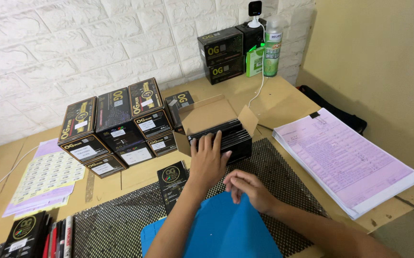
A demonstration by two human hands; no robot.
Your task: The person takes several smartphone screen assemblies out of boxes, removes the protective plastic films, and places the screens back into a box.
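So the open cardboard box (226, 131) sits mid-table at the far edge of the black mesh mat (283, 167), flaps up, packed with black slabs standing on edge. Left hand (208, 160) lies flat on their tops, fingers spread and dipping between them, gripping nothing yet. Looks like the picking-one-out stage; lifting a slab would need a proper pinch. Right hand (247, 187) rests loosely curled and empty by the blue mat (226, 234).
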